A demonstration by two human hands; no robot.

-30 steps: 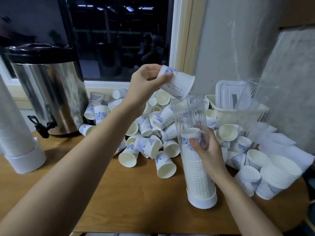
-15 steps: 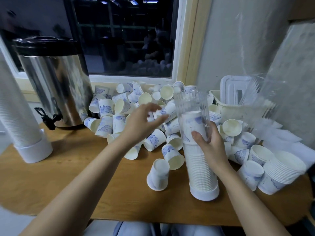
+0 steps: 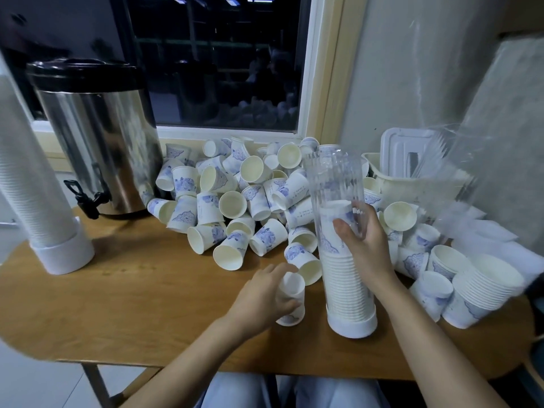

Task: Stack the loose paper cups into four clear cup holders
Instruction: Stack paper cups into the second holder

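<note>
Has left the heap of loose cups [image 3: 235, 201] and now curls the left grip [image 3: 262, 298] round an upside-down paper cup [image 3: 293, 285] on the counter [image 3: 147, 290], just beside the half-filled clear cup holder [image 3: 332, 184] clasped upright in the right grip [image 3: 365, 245], ready to stack next.

The wooden table [image 3: 147, 304] carries a metal urn [image 3: 100, 136] at its back left corner and a full cup holder [image 3: 44, 216] at the left edge. A pile of loose paper cups [image 3: 235, 207] lies along the back edge. Near the front edge stand a half-filled cup holder [image 3: 344, 284] and, just beside it, an upside-down cup [image 3: 291, 298]. A short stack of cups [image 3: 485, 287] stands at the right edge.
</note>
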